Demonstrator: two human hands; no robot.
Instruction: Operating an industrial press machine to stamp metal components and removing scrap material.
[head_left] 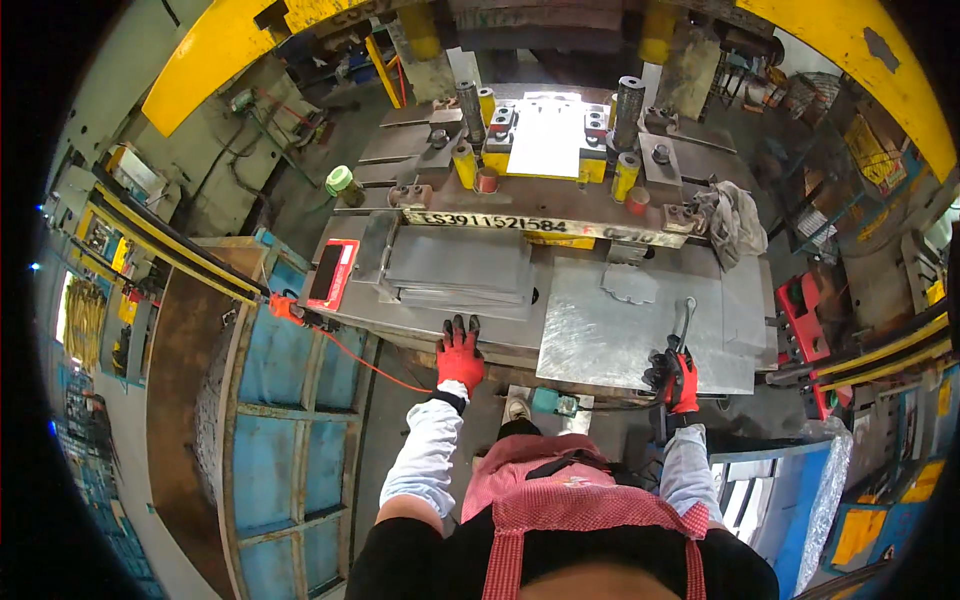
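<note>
My left hand, in a red glove with black fingertips, rests at the front edge of the press table, fingers stretched out and holding nothing. Just beyond it lies a stack of thin grey metal sheets. My right hand, gloved the same way, is closed around a thin metal rod with a rounded end. That rod reaches over a large shiny metal plate, on which an irregular flat metal piece lies. In the die at the back sits a bright flat sheet.
Guide posts and yellow cylinders stand around the die. A grey rag hangs at the right, and a green-lidded jar stands at the left. Yellow-striped bars flank the table. A blue-panelled frame stands left.
</note>
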